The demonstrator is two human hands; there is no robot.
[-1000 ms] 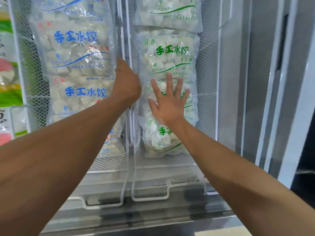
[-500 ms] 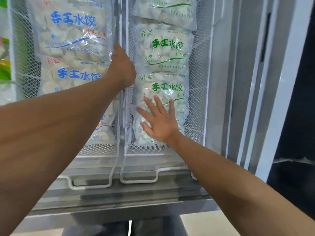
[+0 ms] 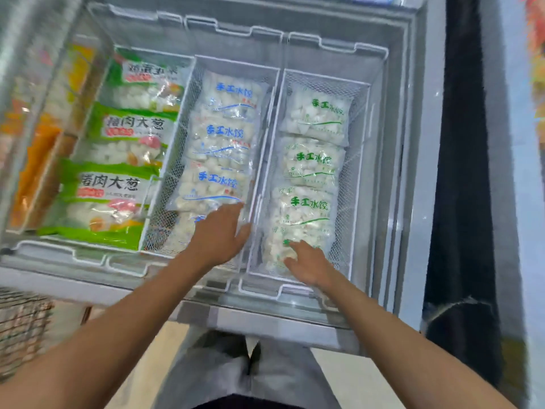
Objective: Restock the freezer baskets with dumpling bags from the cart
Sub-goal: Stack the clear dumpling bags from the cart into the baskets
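Dumpling bags are seen lying in overlapping rows inside the wire baskets of an open chest freezer (image 3: 418, 172). The middle basket (image 3: 188, 119) is filled with clear bags with blue print (image 3: 219, 143), and the right basket (image 3: 358, 160) is filled with clear bags with green print (image 3: 311, 163). In each row the nearest bag is mostly covered by a hand, so its label cannot be read.

The left hand (image 3: 218, 234) is laid on the nearest blue-print bag, beside the wire wall which divides the two baskets. Its fingers are stretched forward and nothing is gripped by them, but the fingertips are blurred. The right hand (image 3: 309, 264) is laid flat on the nearest green-print bag, with the fingers spread and relaxed; no bag is held.

The left basket (image 3: 165, 160) is filled with green-edged bags (image 3: 118, 184) of another product. Further left, orange and yellow packages (image 3: 38, 160) are seen only as a blur, and their kind cannot be told. At the lower left edge a piece of wire mesh (image 3: 20, 329) is cut off by the frame; it cannot be told if this is the cart. Grey trousers (image 3: 236, 367) are seen below the freezer rim.
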